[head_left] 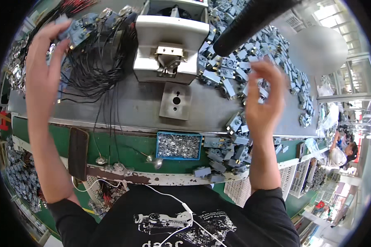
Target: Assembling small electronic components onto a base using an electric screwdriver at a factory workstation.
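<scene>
My left hand (44, 70) is at the upper left, its thumb and forefinger closed around a small grey-blue plastic housing (76, 33) with brass-coloured terminals. Close by lie a bundle of black cables (99, 78) and several similar housings with shiny metal ends. My right hand (264, 99) hovers at the near side of a big heap of grey-blue housings (228, 68). Motion blurs its curled fingers, so whether anything is between them does not show. Between the hands stands a white bench machine (169, 31) with a metal clamp head (169, 57).
A metal plate with holes (176, 101) lies before the machine. Nearer me are a blue tray of small metal pieces (179, 146), more housings (230, 152) and a dark oblong pad (78, 152). A black tube (251, 26) slants overhead at right. White crates (237, 191) stand below the table edge.
</scene>
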Motion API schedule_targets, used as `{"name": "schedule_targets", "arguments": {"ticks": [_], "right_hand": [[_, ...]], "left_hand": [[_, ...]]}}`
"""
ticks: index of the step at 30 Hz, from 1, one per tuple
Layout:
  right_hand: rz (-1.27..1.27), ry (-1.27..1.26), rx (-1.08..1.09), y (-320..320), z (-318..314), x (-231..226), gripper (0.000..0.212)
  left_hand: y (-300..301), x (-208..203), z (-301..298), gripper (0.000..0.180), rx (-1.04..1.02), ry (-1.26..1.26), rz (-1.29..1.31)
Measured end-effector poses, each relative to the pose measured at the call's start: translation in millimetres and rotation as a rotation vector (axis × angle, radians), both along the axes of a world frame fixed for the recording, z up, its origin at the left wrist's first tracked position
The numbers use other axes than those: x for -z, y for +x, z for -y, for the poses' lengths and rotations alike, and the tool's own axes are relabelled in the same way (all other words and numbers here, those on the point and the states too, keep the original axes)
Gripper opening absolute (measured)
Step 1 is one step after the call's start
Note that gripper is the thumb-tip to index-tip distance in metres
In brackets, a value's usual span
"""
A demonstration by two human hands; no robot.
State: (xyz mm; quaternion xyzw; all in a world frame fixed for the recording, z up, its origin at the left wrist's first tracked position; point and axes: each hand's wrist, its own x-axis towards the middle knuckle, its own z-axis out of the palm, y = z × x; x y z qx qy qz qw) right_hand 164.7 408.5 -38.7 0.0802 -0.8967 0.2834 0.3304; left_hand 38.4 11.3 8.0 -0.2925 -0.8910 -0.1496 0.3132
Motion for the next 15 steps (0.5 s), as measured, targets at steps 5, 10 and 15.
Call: {"name": "schedule_targets", "arguments": {"ticks": [5, 10, 15], "right_hand": [[0.518, 0.463, 0.086, -1, -15, 33, 0.035], [0.605, 0.373, 0.076, 0, -30, 28, 0.047], [0.572, -0.626, -0.303, 31, -19, 10, 0.059]], "left_hand": [[-1, 8, 44, 0.03, -0.086, -0.07, 0.245], [21, -4, 26, 0.027, -0.12, -0.115, 0.092], [99, 17, -20, 0.018, 0.15, -0.072, 0.648]]}}
